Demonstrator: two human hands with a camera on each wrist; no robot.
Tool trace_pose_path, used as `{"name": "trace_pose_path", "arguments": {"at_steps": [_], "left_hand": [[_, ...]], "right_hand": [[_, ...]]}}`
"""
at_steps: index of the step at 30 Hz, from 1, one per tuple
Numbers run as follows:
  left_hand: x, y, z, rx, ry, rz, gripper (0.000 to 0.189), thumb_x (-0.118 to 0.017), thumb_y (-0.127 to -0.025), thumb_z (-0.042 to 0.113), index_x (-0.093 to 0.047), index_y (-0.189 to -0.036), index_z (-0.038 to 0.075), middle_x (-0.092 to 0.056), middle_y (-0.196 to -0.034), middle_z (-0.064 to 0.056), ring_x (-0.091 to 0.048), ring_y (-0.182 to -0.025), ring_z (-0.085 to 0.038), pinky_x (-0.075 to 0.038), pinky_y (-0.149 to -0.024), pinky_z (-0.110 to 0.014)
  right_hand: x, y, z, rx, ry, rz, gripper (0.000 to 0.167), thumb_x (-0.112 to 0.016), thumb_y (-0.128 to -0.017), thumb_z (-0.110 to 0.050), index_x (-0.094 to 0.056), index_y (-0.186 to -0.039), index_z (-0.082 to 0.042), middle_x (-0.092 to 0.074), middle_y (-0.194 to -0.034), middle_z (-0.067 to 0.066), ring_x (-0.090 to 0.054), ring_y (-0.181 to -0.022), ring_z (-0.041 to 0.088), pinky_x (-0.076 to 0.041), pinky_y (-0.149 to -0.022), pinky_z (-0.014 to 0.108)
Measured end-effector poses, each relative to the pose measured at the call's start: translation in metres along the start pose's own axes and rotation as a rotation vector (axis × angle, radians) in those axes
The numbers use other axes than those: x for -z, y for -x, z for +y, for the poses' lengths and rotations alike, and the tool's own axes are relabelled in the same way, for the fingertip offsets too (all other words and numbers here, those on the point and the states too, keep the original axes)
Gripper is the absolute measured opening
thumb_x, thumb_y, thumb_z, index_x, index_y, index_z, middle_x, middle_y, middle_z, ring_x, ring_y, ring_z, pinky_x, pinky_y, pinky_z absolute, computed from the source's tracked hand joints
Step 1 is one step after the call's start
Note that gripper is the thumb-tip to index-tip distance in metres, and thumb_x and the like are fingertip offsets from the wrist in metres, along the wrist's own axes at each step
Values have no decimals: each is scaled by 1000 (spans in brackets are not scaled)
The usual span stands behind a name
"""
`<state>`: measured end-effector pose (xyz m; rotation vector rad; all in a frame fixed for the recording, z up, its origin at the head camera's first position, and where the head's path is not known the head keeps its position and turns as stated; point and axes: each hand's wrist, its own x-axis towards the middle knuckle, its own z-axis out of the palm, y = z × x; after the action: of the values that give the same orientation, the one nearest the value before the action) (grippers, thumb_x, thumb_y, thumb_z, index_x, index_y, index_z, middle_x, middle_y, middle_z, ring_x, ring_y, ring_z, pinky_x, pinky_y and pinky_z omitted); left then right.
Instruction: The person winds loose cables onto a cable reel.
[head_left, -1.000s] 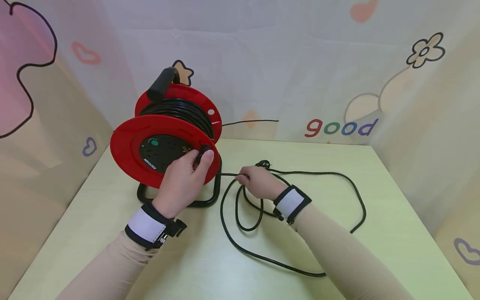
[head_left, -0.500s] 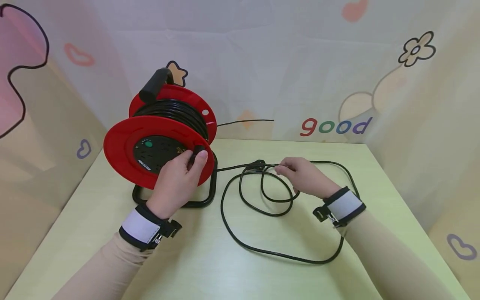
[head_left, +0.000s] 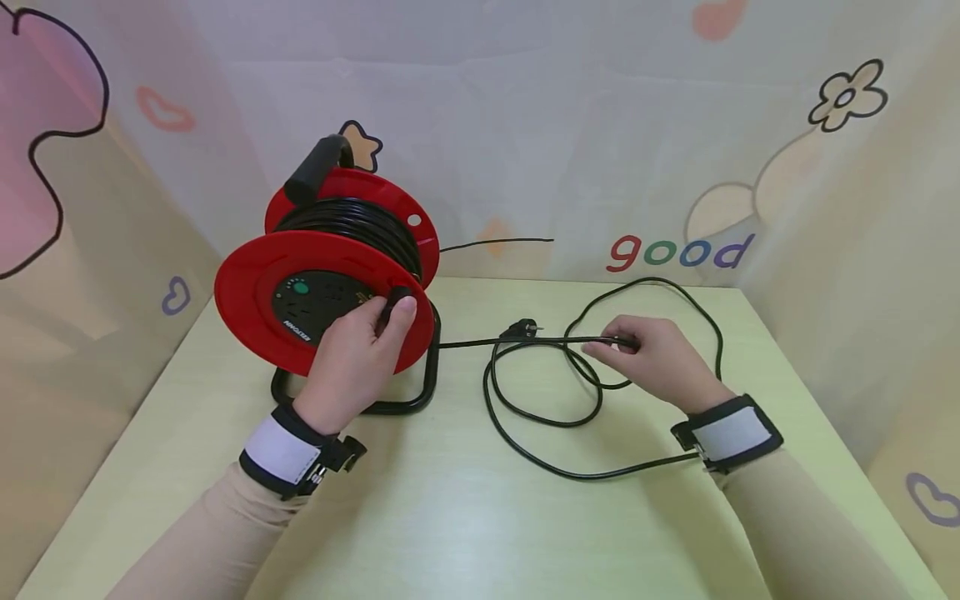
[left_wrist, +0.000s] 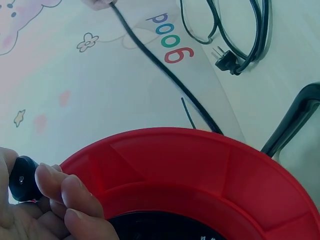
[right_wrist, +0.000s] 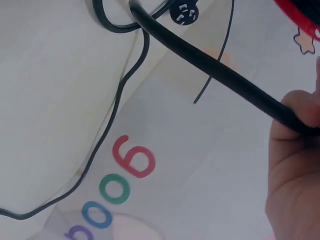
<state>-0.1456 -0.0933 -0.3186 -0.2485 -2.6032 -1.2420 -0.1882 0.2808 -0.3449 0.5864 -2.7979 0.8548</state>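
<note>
A red cable reel (head_left: 243, 292) with a black socket panel stands tilted on its black tube stand (head_left: 401, 408) at the left in the head view. My left hand (head_left: 347, 367) pinches the black knob (head_left: 400, 295) near the rim of its front disc; the left wrist view shows the knob (left_wrist: 24, 180) between thumb and fingers. To the right of the reel, my right hand (head_left: 663, 358) grips the black cable (head_left: 468, 342), which runs nearly straight from the reel. In the right wrist view the cable (right_wrist: 210, 65) enters the curled fingers. Part of the cable is hidden inside that hand.
Loose loops of cable (head_left: 570, 477) lie on the pale table (head_left: 450, 525) around the right hand. The black plug (head_left: 522, 328) rests between reel and hand, its pins pointing right. A patterned cloth (head_left: 525, 125) hangs behind and at both sides.
My right hand has moved right, away from the reel, with a longer straight stretch of cable between them. The loose loops have shifted. My left hand stays on the knob.
</note>
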Motion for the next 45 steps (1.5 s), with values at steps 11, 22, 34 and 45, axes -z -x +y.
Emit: {"name": "trace_pose_path", "arguments": {"at_steps": [11,22,34,45], "left_hand": [[3,-1,1,28,7,13,41,-47,-98,50,-56,-86,12,-60,-74,-3,-55,-74,-23,-46,-62,-37],[3,3,-3,51,31,17,44,-46,-98,52,-53,-83,11,-53,-68,-6,-53,-70,-24,-41,-58,-36],[-22,30,-33,133,9,-87,44,-50,-96,52,-49,-78,13,-47,-62,-7,-49,-57,-22,-35,-51,-32],[-30,41,-59,217,51,-138,43,-51,-97,50,-50,-80,11,-46,-64,-7,-48,-60,-22,-36,-53,-32]], "right_hand": [[-18,6,39,-317,-210,282,39,-74,-83,-45,-60,-83,-8,-54,-70,3,-46,-67,19,-34,-54,32],[-21,20,60,-426,-272,347,49,-76,-77,-52,-63,-79,-6,-54,-64,-1,-42,-61,18,-31,-50,33],[-46,8,40,-223,-225,26,40,-57,-92,-53,-65,-103,-15,-61,-94,9,-51,-82,23,-43,-68,35],[-68,2,23,-203,-198,0,45,-58,-89,-57,-67,-98,-15,-54,-80,5,-48,-73,23,-39,-60,35]]}}
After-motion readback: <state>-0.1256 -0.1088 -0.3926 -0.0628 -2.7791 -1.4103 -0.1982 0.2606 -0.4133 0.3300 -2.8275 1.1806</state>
